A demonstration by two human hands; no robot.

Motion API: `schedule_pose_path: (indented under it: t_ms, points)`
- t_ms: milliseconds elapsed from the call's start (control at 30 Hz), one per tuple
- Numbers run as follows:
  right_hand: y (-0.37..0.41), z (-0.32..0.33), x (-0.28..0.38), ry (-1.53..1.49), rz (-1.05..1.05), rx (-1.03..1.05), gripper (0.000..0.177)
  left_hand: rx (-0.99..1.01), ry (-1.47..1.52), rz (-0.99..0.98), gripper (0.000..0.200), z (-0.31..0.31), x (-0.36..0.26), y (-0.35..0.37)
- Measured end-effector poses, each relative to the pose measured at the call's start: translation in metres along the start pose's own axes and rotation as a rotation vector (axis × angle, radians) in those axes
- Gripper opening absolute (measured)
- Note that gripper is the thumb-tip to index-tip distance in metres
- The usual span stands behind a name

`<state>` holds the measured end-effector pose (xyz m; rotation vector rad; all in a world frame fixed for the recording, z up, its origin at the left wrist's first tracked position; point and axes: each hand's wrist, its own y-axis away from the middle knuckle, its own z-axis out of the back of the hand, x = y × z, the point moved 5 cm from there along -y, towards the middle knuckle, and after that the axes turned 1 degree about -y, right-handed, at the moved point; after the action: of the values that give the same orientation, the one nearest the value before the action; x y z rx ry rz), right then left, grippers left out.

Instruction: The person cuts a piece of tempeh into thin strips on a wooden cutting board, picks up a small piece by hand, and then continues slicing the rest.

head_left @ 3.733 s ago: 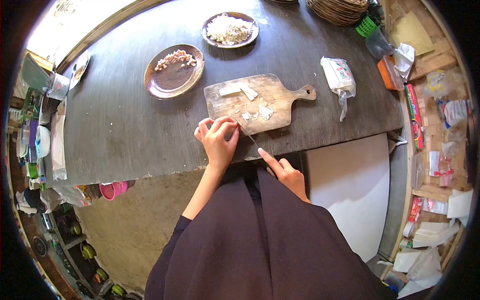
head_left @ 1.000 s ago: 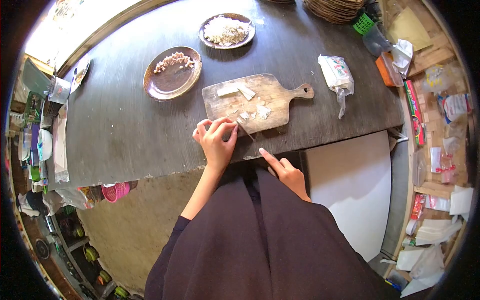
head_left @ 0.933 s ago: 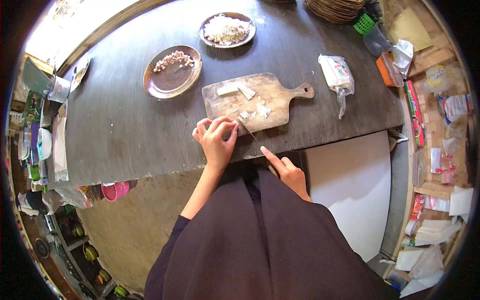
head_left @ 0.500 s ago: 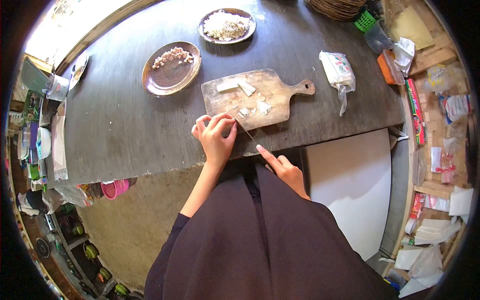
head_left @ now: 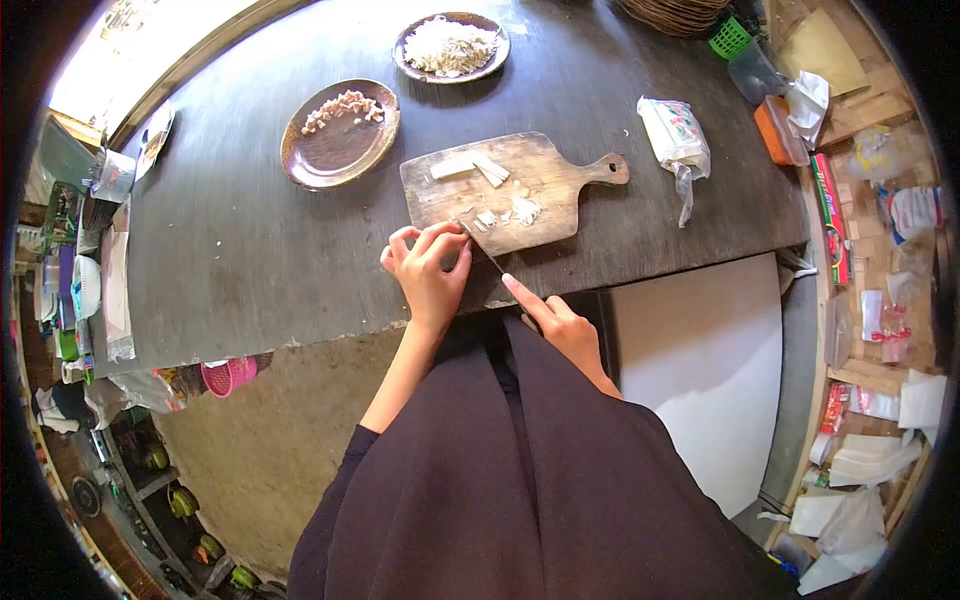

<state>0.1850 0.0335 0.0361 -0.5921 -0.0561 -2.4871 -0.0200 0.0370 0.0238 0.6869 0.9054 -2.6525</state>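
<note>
A wooden cutting board [head_left: 545,215] with a short handle lies near the table's front edge. Pale sticks [head_left: 488,170] rest on its far part, and small white chopped pieces [head_left: 525,210] are nearer to me. My left hand [head_left: 432,272] is at the board's near left corner, fingers bent and pinched; whatever they hold down is hidden. In my right hand [head_left: 563,328] is a thin knife [head_left: 492,258], index finger stretched along it. Its blade points up and left, its tip by my left fingertips.
A brown plate [head_left: 330,165] with small pinkish pieces stands beyond the board to the left. Farther back is another plate [head_left: 403,62] heaped with pale shreds. A white plastic packet [head_left: 678,140] lies right of the board. Shelves with packages line the right side.
My right hand has slid the knife slightly forward and left, toward my left fingertips. My left hand keeps nearly the same place and pinch.
</note>
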Motion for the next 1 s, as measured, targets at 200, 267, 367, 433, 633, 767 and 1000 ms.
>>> schedule_pose_path:
  t_ms: [200,267,367,433,633,767,1000]
  points:
    - [0.014,0.01,-0.007,-0.026,-0.017,0.009,0.065,0.016,0.01,0.032,0.013,0.0,0.001,0.001]
    - [0.011,0.01,-0.008,-0.034,-0.017,-0.017,0.066,0.017,0.011,0.031,0.012,0.0,0.0,0.001]
    - [0.009,0.013,-0.005,-0.056,-0.024,-0.035,0.066,0.012,0.02,0.031,0.012,0.0,0.0,0.001]
    - [0.009,0.014,-0.003,-0.068,-0.026,-0.025,0.066,0.016,0.016,0.031,0.012,0.001,0.0,0.0]
    - [0.012,0.011,0.001,-0.071,-0.017,0.008,0.065,0.028,0.018,0.039,0.012,0.002,0.0,0.0]
    - [0.012,0.012,0.002,-0.057,-0.028,0.022,0.064,0.024,0.024,0.038,0.012,0.001,0.001,0.0]
    - [0.006,-0.001,0.002,0.091,0.013,-0.06,0.064,0.028,0.031,0.04,0.011,0.001,0.0,0.0]
